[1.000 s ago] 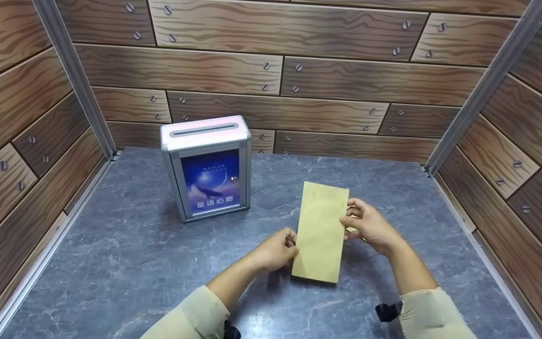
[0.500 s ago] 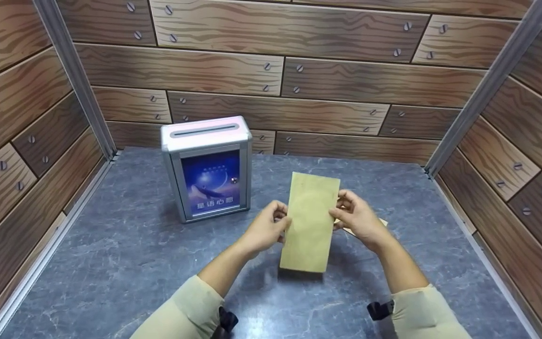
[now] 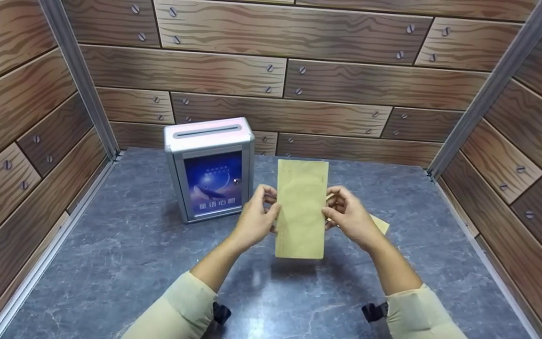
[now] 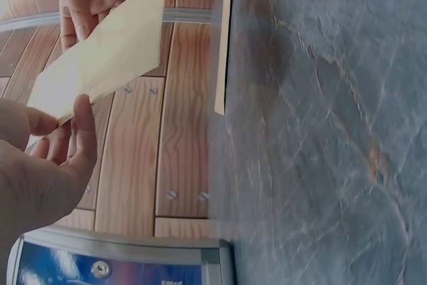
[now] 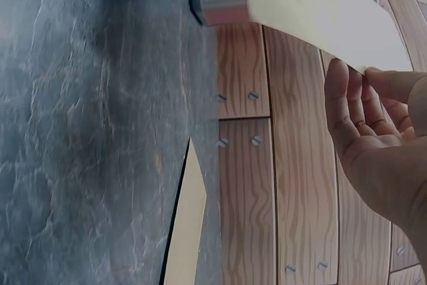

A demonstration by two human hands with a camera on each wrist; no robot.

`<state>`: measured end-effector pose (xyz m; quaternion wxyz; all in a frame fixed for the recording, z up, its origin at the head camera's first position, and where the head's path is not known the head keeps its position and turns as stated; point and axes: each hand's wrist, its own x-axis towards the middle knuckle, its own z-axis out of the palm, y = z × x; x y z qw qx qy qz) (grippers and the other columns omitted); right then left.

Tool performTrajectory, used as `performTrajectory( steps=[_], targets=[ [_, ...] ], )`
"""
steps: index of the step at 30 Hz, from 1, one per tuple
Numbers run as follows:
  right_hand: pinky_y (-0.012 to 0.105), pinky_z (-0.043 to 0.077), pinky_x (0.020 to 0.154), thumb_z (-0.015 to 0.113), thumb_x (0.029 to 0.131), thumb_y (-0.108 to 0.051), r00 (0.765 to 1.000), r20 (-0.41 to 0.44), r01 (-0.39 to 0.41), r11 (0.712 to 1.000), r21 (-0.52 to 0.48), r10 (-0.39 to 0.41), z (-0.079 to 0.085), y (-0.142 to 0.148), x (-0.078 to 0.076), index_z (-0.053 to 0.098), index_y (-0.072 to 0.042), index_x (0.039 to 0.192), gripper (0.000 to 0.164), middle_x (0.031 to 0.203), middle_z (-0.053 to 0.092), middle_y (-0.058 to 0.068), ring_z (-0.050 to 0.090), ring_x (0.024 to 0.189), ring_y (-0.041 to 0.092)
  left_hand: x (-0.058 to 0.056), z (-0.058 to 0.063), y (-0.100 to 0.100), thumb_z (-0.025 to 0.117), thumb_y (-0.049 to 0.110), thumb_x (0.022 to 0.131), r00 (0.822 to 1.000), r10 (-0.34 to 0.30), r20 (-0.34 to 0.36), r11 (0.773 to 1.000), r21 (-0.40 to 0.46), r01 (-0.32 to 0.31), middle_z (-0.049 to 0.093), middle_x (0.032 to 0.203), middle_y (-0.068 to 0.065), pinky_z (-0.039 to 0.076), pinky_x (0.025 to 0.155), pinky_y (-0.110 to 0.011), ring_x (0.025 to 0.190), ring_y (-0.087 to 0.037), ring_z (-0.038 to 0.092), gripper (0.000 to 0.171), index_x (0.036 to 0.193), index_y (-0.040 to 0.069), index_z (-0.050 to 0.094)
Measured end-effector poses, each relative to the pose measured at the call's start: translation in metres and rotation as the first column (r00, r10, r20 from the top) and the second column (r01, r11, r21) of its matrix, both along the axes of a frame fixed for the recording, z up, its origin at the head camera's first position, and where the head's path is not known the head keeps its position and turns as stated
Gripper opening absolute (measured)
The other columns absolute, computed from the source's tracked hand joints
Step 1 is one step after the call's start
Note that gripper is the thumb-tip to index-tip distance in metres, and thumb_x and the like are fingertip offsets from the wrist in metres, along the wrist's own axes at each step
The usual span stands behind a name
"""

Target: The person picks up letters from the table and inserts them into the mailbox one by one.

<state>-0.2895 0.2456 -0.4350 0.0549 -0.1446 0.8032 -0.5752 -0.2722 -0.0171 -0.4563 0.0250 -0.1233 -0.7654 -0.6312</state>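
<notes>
A long yellow-brown paper envelope (image 3: pixel 301 209) is held upright in the air above the table, its plain face toward the head camera. My left hand (image 3: pixel 257 214) pinches its left edge between thumb and fingers. At the opposite edge my right hand (image 3: pixel 351 216) pinches it the same way. Both wrist views show the envelope (image 4: pixel 100 51) clear of the tabletop, spanning the two hands. A second envelope (image 3: pixel 380 224) lies on the table behind my right hand, mostly covered by it in the head view; the right wrist view shows more of this flat envelope (image 5: pixel 187 225).
To the left stands a silver-framed box (image 3: pixel 210 169) with a slot (image 3: pixel 209 131) in its top and a small lock on its blue picture front. Wood-pattern walls (image 3: pixel 337 77) enclose the grey marbled table (image 3: pixel 125 263) at the back and sides.
Both hands have lifted the envelope off the table and moved it left and away from me, turning it straighter. The second envelope has come partly into sight behind the right hand.
</notes>
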Motion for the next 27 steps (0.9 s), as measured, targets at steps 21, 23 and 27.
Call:
performTrajectory(
  steps=[21,23,27],
  targets=[
    [0.03,0.066,0.065,0.064,0.103,0.005,0.988,-0.098,0.107,0.985,-0.132,-0.12,0.026,-0.056,-0.012,0.058,-0.002,0.129,0.027,0.107,0.065,0.012,0.067,0.089,0.018,0.002,0.039,-0.036,0.055,0.007,0.112,0.971,0.129,-0.202,0.989,-0.048,-0.141,0.061,0.125,-0.018,0.064,0.052,-0.035,0.081,-0.022,0.065,0.023,0.134,0.009,0.049],
    [0.031,0.066,0.066,0.065,0.102,0.006,0.989,-0.108,0.092,0.988,-0.124,-0.106,0.031,-0.06,-0.014,0.058,-0.003,0.128,0.028,0.108,0.065,0.012,0.067,0.09,0.019,0.002,0.044,-0.041,0.055,0.006,0.111,0.962,0.144,-0.232,0.985,-0.064,-0.163,0.063,0.122,-0.017,0.064,0.051,-0.035,0.08,-0.021,0.065,0.022,0.133,0.009,0.05],
    [0.033,0.067,0.067,0.064,0.101,0.007,0.989,-0.131,0.051,0.992,-0.113,-0.065,0.044,-0.069,-0.014,0.057,-0.002,0.126,0.027,0.105,0.065,0.011,0.069,0.089,0.019,0.005,0.053,-0.051,0.056,0.006,0.111,0.943,0.17,-0.286,0.975,-0.089,-0.203,0.066,0.119,-0.016,0.063,0.05,-0.033,0.077,-0.021,0.065,0.022,0.132,0.008,0.051]
  ],
)
